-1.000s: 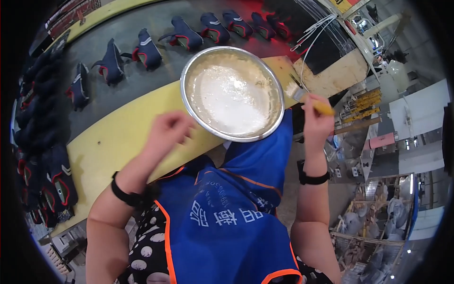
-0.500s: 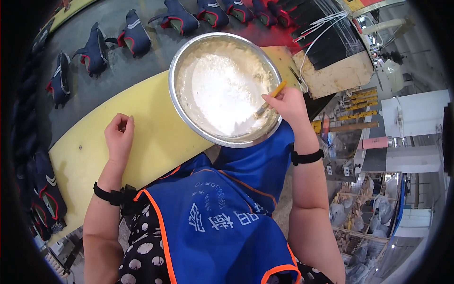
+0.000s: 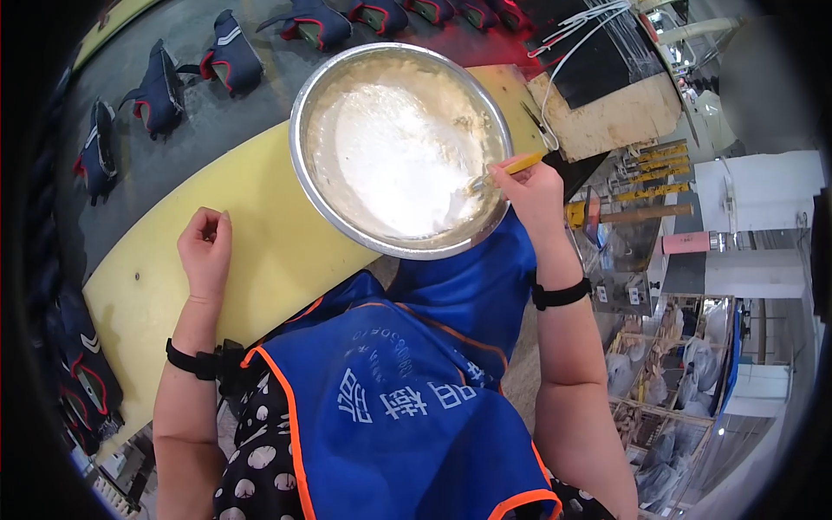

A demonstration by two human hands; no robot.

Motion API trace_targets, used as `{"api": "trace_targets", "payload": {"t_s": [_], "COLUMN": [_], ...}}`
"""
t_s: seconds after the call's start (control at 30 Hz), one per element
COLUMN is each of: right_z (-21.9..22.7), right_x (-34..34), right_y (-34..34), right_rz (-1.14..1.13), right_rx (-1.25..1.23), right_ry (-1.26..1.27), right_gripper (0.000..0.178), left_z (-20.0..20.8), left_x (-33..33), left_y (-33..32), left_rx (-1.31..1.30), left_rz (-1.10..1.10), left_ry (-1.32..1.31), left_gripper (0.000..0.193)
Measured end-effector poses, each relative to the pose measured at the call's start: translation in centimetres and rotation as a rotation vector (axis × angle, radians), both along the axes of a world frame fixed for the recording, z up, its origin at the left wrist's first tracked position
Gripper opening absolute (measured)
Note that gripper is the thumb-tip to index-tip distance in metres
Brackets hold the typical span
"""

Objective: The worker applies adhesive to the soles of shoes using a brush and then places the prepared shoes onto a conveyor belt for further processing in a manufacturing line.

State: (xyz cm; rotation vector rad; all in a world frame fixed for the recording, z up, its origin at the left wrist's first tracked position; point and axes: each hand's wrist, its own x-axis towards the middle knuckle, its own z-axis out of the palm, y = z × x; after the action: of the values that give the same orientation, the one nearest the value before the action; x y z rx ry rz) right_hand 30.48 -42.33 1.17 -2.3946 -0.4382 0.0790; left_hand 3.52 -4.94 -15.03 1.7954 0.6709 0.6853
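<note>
My right hand (image 3: pixel 530 186) grips the yellow handle of a brush (image 3: pixel 517 164), whose bristle end rests in the white paste at the right side of a metal bowl (image 3: pixel 305 165). White paste (image 3: pixel 394 165) fills the bowl, with a creamier, crusted layer along its wall. On the left, my left hand (image 3: pixel 205 250) is over the yellow board (image 3: pixel 251 217), its fingers curled in with nothing visible in them. The bowl sits at the board's right part, close in front of my blue apron (image 3: pixel 390 381).
Beyond the board, navy shoe uppers (image 3: pixel 236 56) with red trim line a dark belt (image 3: pixel 208 117). More uppers (image 3: pixel 87 364) lie at the far left. At right are a stained board (image 3: pixel 607 117), a white cable (image 3: pixel 568 65), a wooden handle (image 3: pixel 646 213) and a rack of bagged items (image 3: pixel 667 381).
The brush handle has swung lower and points more to the right. In the picture, the bowl, belt and uppers sit a little higher and further left; my left hand also appears further left.
</note>
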Motion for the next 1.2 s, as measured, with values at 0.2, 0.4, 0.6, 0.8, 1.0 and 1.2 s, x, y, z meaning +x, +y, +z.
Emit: {"api": "trace_targets", "payload": {"t_s": [0.2, 0.4, 0.6, 0.8, 1.0, 1.2], "right_z": [-1.8, -4.6, -6.7, -6.0, -5.1, -5.7], "right_x": [-0.8, -0.1, 0.5, -1.1, -2.3, -1.8], "right_y": [-1.5, -3.3, -3.0, -1.3, 0.8, 2.0], "right_rz": [0.017, 0.007, -0.15, -0.368, -0.599, -0.558], "right_rx": [0.066, 0.078, 0.092, 0.0, 0.059, 0.288], "right_ry": [0.013, -0.141, -0.293, -0.308, -0.088, -0.132], "right_gripper": [0.017, 0.018, 0.032, 0.032, 0.038, 0.045], "left_z": [0.0, 0.0, 0.2, -1.5, -1.2, -1.4], "left_x": [0.0, 0.0, 0.1, -0.7, 0.6, 0.7], "left_y": [0.1, 0.3, 0.3, 1.0, 2.4, 3.6], "left_rx": [-0.023, -0.004, -0.004, 0.15, 0.016, 0.273], "left_rz": [-0.01, -0.007, 0.006, -0.01, -0.116, -0.097], "left_ry": [-0.031, -0.038, 0.007, -0.047, 0.097, 0.021], "left_gripper": [0.02, 0.02, 0.021, 0.023, 0.027, 0.031]}}
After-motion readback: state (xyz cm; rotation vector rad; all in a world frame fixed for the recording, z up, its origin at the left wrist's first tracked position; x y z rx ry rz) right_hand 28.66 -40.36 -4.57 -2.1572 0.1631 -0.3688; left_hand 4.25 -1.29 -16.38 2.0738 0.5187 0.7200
